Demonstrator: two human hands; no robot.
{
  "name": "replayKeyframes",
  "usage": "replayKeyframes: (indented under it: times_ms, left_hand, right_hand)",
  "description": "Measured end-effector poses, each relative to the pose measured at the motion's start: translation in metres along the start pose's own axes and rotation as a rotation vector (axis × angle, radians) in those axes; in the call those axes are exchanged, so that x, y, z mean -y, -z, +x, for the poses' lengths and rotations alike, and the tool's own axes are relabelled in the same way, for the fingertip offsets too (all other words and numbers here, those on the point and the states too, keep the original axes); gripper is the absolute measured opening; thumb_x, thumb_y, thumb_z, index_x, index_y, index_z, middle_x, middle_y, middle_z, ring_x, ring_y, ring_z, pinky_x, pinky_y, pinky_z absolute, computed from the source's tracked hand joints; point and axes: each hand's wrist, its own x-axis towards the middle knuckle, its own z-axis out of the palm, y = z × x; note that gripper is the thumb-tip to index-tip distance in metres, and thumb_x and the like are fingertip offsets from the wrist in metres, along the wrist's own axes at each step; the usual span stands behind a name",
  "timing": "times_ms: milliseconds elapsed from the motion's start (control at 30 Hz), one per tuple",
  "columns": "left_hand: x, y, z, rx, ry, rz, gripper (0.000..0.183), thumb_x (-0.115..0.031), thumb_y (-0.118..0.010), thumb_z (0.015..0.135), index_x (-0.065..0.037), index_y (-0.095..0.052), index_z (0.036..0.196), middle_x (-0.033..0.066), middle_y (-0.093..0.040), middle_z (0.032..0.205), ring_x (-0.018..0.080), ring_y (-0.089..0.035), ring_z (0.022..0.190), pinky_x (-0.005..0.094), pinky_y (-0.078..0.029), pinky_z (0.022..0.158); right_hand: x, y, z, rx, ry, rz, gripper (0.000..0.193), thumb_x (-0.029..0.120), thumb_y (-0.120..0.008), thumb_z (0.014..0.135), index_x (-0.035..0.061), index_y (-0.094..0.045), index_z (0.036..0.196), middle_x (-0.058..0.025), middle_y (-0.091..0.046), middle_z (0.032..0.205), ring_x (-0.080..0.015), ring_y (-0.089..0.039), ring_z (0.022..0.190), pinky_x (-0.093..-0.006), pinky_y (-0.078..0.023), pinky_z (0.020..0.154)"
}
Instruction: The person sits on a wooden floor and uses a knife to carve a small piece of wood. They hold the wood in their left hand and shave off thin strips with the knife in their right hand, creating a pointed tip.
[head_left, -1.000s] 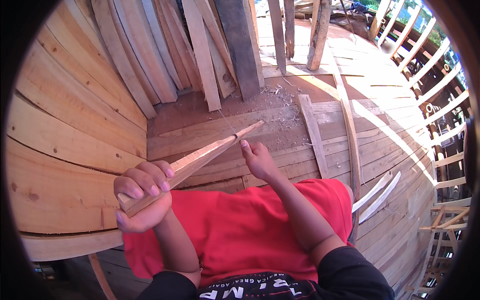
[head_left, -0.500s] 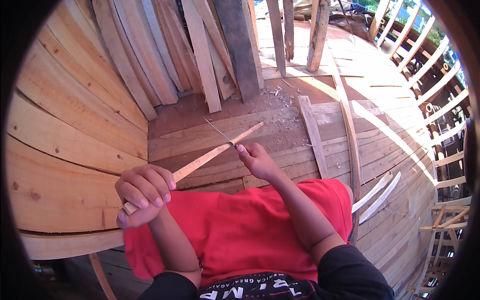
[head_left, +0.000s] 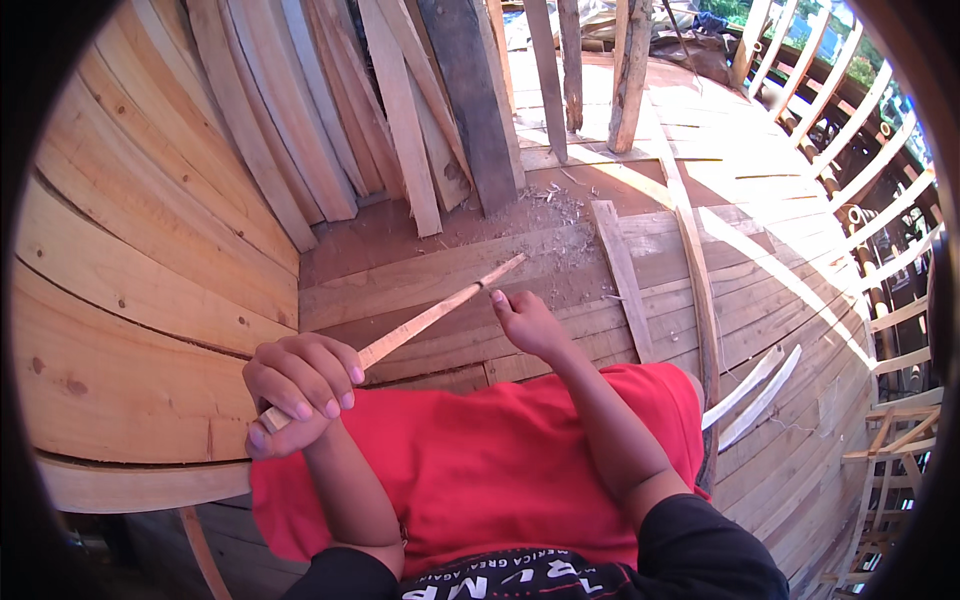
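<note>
Outdoors, in bright sunlight, a person in a black short-sleeved shirt (head_left: pixel 700 540) and a red garment (head_left: pixel 500 440) across the lap works on a slender wooden stick (head_left: pixel 420 325), held slantwise in front of the body above a plank floor (head_left: pixel 760 470). The hands are apart, one toward each end of the wood. The left hand (head_left: pixel 305 385) is wrapped firmly around the thicker, near end, fingers folded over the top and the squared butt showing beside the thumb. The right hand (head_left: pixel 530 325), close to the narrow far end, is curled around a knife (head_left: pixel 481 284), of which little more than a small dark part shows, set against the stick just short of its tip; the handle is hidden in the fist. Whether the tip touches the floor cannot be told from this angle.

Beyond the tip, pale wood shavings (head_left: pixel 560 215) lie scattered over the planks. At left rises a curving wall (head_left: pixel 130 290) of knotty yellow boards, with loose boards (head_left: pixel 275 120) standing beside it and a dark grey plank (head_left: pixel 470 110) at the end of the row. To the right, a short board (head_left: pixel 620 270) lies near a long curved batten (head_left: pixel 690 250), and two whitish curved strips (head_left: pixel 760 400) rest beside the person's lap.
</note>
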Motion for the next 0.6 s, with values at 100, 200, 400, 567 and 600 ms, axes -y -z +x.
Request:
replayKeyframes:
  times_ms: [100, 200, 400, 567, 600]
  left_hand:
    - [0.001, 0.003, -0.002, 0.049, 0.012, -0.011, 0.040, -0.046, -0.057, 0.089, -0.008, -0.064, 0.079, 0.0086, -0.066, 0.064, 0.0216, -0.064, 0.055, 0.0380, -0.056, 0.062]
    - [-0.002, 0.006, -0.005, 0.067, 0.045, 0.001, 0.041, -0.047, -0.056, 0.090, -0.008, -0.063, 0.080, 0.0099, -0.067, 0.069, 0.0233, -0.067, 0.061, 0.0394, -0.057, 0.067]
    - [-0.003, -0.020, 0.005, -0.500, 0.116, 0.142, 0.047, -0.055, -0.050, 0.088, -0.010, -0.054, 0.074, 0.0048, -0.056, 0.064, 0.0247, -0.061, 0.061, 0.0369, -0.054, 0.074]
    - [0.006, -0.007, -0.013, -0.671, -0.071, 0.068, 0.049, -0.054, -0.042, 0.089, -0.009, -0.049, 0.068, 0.0025, -0.045, 0.059, 0.0170, -0.046, 0.048, 0.0295, -0.042, 0.053]
    - [0.006, -0.006, -0.015, -0.642, -0.083, 0.067, 0.049, -0.053, -0.041, 0.090, -0.009, -0.048, 0.068, 0.0027, -0.045, 0.059, 0.0163, -0.046, 0.048, 0.0292, -0.042, 0.052]
  right_hand:
    - [0.050, -0.009, -0.037, 0.062, 0.175, 0.118, 0.057, 0.039, -0.049, 0.101, -0.0080, -0.054, 0.068, -0.0276, -0.055, 0.061, -0.0460, -0.057, 0.063, -0.0530, -0.043, 0.062]
    - [0.029, -0.005, -0.022, 0.006, 0.088, 0.049, 0.058, 0.039, -0.048, 0.101, -0.0083, -0.053, 0.068, -0.0280, -0.054, 0.062, -0.0442, -0.057, 0.063, -0.0519, -0.043, 0.063]
    - [-0.026, 0.003, 0.012, -0.028, -0.077, -0.011, 0.061, 0.044, -0.045, 0.101, -0.0072, -0.059, 0.070, -0.0289, -0.060, 0.067, -0.0464, -0.062, 0.067, -0.0524, -0.046, 0.065]
    - [-0.008, -0.013, -0.004, -0.040, 0.051, 0.016, 0.063, 0.043, -0.046, 0.102, -0.0072, -0.049, 0.065, -0.0223, -0.045, 0.053, -0.0312, -0.045, 0.049, -0.0496, -0.038, 0.055]
    - [0.017, -0.015, -0.019, 0.015, 0.099, 0.007, 0.061, 0.041, -0.046, 0.102, -0.0071, -0.049, 0.066, -0.0231, -0.046, 0.054, -0.0342, -0.046, 0.050, -0.0499, -0.038, 0.056]
